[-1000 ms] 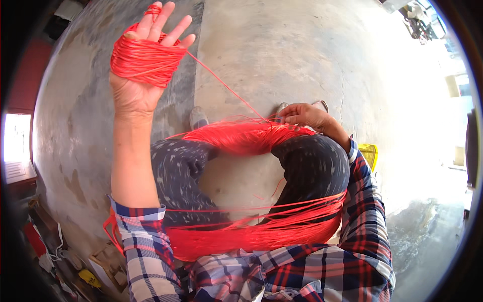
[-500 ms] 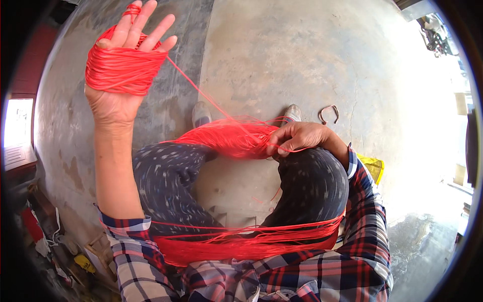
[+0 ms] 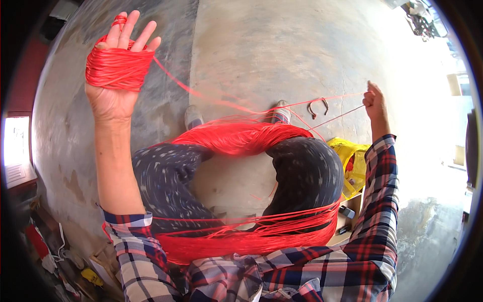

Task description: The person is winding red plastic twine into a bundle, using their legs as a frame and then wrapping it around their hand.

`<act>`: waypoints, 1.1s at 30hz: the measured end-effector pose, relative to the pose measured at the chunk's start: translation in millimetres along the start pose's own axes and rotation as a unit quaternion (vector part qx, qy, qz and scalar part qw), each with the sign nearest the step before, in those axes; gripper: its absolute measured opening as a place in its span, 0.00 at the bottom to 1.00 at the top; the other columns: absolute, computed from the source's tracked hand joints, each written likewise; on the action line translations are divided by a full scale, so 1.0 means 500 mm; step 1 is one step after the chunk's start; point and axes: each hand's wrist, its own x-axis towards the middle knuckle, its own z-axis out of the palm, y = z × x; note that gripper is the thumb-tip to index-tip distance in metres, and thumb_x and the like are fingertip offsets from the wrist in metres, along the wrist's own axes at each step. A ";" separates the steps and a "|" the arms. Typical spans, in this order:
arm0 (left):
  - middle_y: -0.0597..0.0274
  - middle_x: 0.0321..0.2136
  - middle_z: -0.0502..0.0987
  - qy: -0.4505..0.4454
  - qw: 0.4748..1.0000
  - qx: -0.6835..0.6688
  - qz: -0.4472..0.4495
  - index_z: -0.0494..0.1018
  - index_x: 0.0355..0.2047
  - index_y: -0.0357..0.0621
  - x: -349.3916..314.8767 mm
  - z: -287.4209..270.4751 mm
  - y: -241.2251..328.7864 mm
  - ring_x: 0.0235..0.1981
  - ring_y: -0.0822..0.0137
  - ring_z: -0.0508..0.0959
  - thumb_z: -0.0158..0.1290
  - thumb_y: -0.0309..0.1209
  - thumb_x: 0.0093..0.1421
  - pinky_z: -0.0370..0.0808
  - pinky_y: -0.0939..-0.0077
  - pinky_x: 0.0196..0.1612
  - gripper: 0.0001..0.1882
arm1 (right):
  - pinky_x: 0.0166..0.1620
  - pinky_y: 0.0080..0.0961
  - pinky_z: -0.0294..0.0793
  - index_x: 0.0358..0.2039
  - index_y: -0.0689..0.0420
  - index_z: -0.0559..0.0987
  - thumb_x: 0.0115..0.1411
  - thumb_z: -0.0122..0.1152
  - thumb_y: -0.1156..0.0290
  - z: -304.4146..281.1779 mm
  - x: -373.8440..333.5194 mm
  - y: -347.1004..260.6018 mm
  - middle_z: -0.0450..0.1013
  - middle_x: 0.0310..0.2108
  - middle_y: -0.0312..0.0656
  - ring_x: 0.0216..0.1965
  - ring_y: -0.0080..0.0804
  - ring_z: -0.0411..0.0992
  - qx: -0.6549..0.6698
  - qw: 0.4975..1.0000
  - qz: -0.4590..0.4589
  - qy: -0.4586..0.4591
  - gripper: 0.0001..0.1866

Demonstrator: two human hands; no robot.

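Observation:
Many turns of red cord point(image 3: 118, 69) wrap the palm of my left hand point(image 3: 114, 98), raised at the upper left with its fingers spread upward. A small loop of the same cord circles one fingertip. From the wrapped hand a strand slants down and right, blurred by motion. Out at the right, my right hand point(image 3: 376, 103) is closed on the cord, with strands running from it back toward my knees. A large red cord hank point(image 3: 241, 137) stretches around both my knees, its near side point(image 3: 251, 245) lying across my lap.
Beside my right knee stands a yellow bag point(image 3: 352, 168) with things inside. A thin brown ring-shaped piece point(image 3: 318, 108) lies on the concrete floor point(image 3: 282, 55) near my right shoe point(image 3: 282, 113). Assorted clutter point(image 3: 60, 251) lies at the lower left.
My right hand has moved from above the right knee far out to the right, drawing cord from the hank. The strand to my left hand now sags. My left hand has shifted slightly left.

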 end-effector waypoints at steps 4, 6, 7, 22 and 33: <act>0.46 0.68 0.44 -0.014 1.000 0.022 -0.017 0.50 0.64 0.33 -0.002 0.025 -0.026 0.68 0.41 0.46 0.50 0.42 0.61 0.52 0.49 0.67 0.38 | 0.16 0.15 0.43 0.27 0.46 0.68 0.56 0.63 0.65 0.003 -0.031 -0.013 0.53 0.14 0.22 0.13 0.13 0.48 -0.014 0.998 -0.022 0.061 0.10; 0.47 0.68 0.45 -0.016 0.999 0.029 -0.034 0.51 0.65 0.36 -0.003 0.032 -0.040 0.68 0.42 0.47 0.49 0.42 0.62 0.53 0.50 0.66 0.36 | 0.16 0.14 0.45 0.29 0.49 0.70 0.55 0.64 0.66 0.029 -0.058 -0.010 0.57 0.16 0.24 0.14 0.13 0.50 -0.004 0.997 -0.008 0.078 0.10; 0.48 0.68 0.45 -0.035 0.999 0.025 -0.032 0.52 0.65 0.36 -0.002 0.030 -0.047 0.67 0.42 0.48 0.48 0.42 0.63 0.54 0.51 0.66 0.36 | 0.17 0.15 0.45 0.29 0.50 0.72 0.55 0.64 0.65 0.013 -0.053 -0.021 0.57 0.16 0.25 0.14 0.14 0.51 -0.028 0.994 -0.041 0.094 0.09; 0.52 0.67 0.49 -0.024 0.995 -0.003 -0.094 0.54 0.64 0.40 -0.011 0.051 -0.064 0.66 0.44 0.52 0.49 0.41 0.62 0.58 0.50 0.64 0.34 | 0.30 0.21 0.68 0.39 0.53 0.80 0.56 0.59 0.53 -0.019 -0.139 -0.248 0.71 0.28 0.32 0.31 0.22 0.68 -0.500 0.862 -0.067 0.045 0.18; 0.50 0.67 0.49 -0.280 0.927 -0.038 -0.246 0.49 0.67 0.41 -0.062 0.343 -0.121 0.65 0.46 0.57 0.51 0.41 0.60 0.66 0.57 0.59 0.39 | 0.58 0.31 0.63 0.53 0.62 0.73 0.57 0.57 0.70 0.434 -0.329 -0.058 0.66 0.56 0.47 0.57 0.35 0.64 -0.017 0.911 -0.144 -0.387 0.22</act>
